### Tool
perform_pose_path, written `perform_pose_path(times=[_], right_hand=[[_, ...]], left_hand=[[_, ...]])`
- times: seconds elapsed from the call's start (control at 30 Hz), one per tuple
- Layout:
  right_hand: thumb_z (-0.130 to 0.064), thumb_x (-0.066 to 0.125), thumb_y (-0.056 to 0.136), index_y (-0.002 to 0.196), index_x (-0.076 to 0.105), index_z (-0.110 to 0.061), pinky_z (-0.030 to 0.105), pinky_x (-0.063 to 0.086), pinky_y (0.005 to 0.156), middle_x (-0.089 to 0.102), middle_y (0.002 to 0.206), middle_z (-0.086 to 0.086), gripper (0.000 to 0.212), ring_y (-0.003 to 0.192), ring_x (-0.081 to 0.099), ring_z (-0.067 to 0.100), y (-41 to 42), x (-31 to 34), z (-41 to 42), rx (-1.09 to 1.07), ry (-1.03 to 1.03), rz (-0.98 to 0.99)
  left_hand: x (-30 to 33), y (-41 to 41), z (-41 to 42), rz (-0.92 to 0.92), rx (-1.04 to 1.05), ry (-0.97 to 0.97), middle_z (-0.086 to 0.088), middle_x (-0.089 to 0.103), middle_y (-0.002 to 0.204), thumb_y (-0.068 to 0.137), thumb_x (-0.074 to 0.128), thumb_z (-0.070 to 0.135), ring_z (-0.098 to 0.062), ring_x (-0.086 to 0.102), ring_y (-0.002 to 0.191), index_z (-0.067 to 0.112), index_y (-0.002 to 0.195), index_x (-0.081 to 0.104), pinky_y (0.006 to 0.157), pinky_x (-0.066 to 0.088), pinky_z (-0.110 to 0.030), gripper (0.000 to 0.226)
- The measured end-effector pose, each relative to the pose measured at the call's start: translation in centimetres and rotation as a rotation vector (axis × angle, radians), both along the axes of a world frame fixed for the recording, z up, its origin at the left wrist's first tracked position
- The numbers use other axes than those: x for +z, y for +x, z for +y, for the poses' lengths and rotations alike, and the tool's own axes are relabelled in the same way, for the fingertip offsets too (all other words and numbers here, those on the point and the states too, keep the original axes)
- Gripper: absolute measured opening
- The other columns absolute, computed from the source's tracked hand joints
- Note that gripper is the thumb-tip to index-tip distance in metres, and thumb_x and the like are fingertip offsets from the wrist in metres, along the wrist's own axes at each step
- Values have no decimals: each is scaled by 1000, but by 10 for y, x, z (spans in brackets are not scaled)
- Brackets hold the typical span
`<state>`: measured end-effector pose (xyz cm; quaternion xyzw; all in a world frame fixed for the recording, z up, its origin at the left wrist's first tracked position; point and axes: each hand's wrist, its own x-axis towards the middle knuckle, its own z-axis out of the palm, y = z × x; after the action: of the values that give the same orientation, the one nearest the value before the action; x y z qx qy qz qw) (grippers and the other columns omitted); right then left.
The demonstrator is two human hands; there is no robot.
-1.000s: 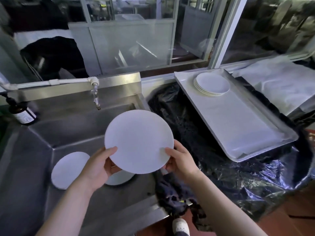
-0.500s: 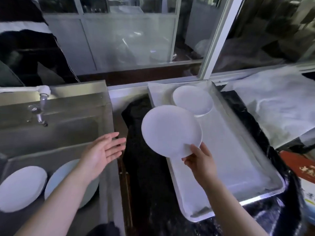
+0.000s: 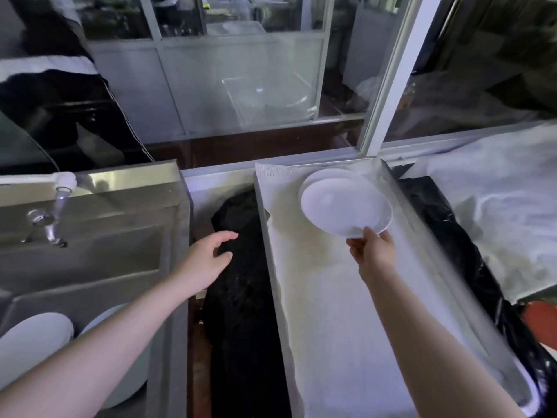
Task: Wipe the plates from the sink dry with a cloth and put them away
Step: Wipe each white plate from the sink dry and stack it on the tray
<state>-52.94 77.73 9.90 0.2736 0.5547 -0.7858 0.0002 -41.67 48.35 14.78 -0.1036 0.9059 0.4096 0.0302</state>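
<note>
The held plate [image 3: 346, 211] is plain white, as are the stacked plates [image 3: 313, 179] beneath it and two plates in the sink [image 3: 30, 339]. The tray [image 3: 470, 300] is silver, lined with white cloth [image 3: 331, 327]. The sink [image 3: 120, 260] is grey steel. Black plastic sheet [image 3: 241, 312] lies between them.

The sink [image 3: 90, 236] lies left of the tray [image 3: 346, 327], a plate stack [image 3: 313, 179] at the tray's far end.
</note>
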Motion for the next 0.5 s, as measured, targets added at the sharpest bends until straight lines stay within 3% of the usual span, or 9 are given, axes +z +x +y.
perform_pose_path(times=[0.2,0.37,0.5], right_hand=[[-12,48,95,119,49,-15,21,49,44,65,79,10,23,47,64,13,-31,-6,-7,-31,-26,-18],[-11,49,95,121,49,-17,21,51,46,65,87,10,27,48,64,13,-38,-10,-12,-44,-32,-18],[-12,48,95,122,46,-18,22,51,45,64,83,9,28,47,62,13,-35,-16,-14,-45,42,-3]], left_hand=[[-19,-12,-12,-53,-160,-282,14,35,151,95,55,18,-8,33,139,36,139,45,111,26,-26,49],[-30,-8,-17,-111,-181,-278,15,35,151,94,56,20,-10,47,128,40,138,44,109,38,-30,50],[-41,-6,-18,-116,-175,-259,15,38,149,95,57,18,-8,42,131,39,138,45,107,32,-23,49]])
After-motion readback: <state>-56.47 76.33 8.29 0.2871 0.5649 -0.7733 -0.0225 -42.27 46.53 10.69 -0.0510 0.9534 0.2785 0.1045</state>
